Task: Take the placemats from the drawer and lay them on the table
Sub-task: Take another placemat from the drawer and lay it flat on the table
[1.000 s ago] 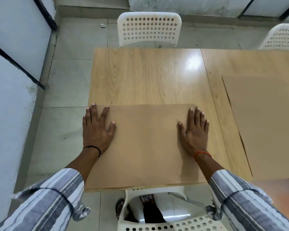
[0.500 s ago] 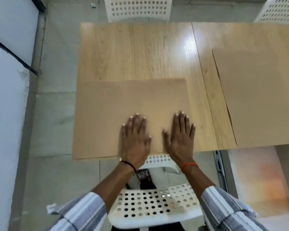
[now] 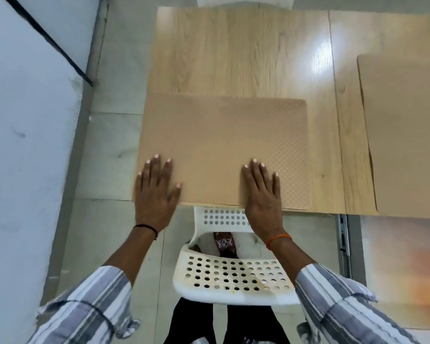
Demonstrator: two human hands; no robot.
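Note:
A tan textured placemat (image 3: 224,145) lies flat at the near left end of the wooden table (image 3: 233,50), its near edge level with the table's front edge. My left hand (image 3: 155,192) rests flat, fingers straight, on the mat's near left corner. My right hand (image 3: 262,192) lies flat on the near edge, right of the middle. A second tan placemat (image 3: 405,135) lies on the table at the right, partly cut off by the frame.
A white perforated chair (image 3: 231,276) stands between me and the table. Another white chair (image 3: 243,0) shows at the far edge. A wall (image 3: 27,145) runs along the left. A metal drawer rail (image 3: 343,237) hangs under the table's right part.
My hands were together near the mat's near middle and have slid apart, the left one to the near left corner. The view has shifted so the table sits further right.

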